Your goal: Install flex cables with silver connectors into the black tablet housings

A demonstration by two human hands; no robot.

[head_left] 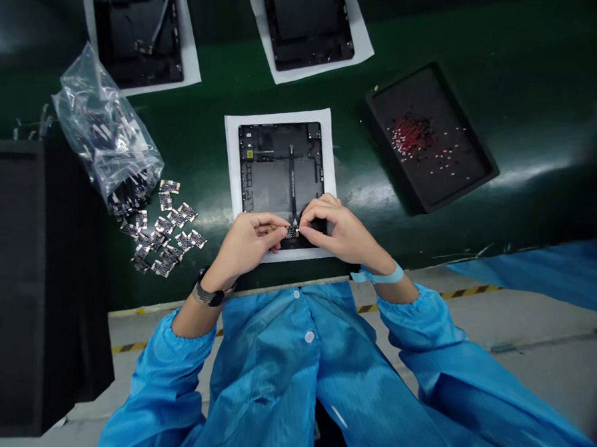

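A black tablet housing (268, 175) lies on a white sheet (233, 160) in front of me. Down its middle runs a dark flat ribbon cable (293, 180), whose near end meets a small circuit board (292, 232) at the housing's near edge. My left hand (255, 241) pinches the board's left side between thumb and forefinger. On the board's right, my right hand (335, 229) has thumb and forefinger closed together close to the cable end; whatever is between them is too small to make out.
Loose small circuit boards (165, 233) lie to the left beside a clear plastic bag (113, 134) of dark parts. A black tray (433, 137) with red and black pieces sits at right. More housings (309, 24) rest at the back. A black bin (9, 288) stands far left.
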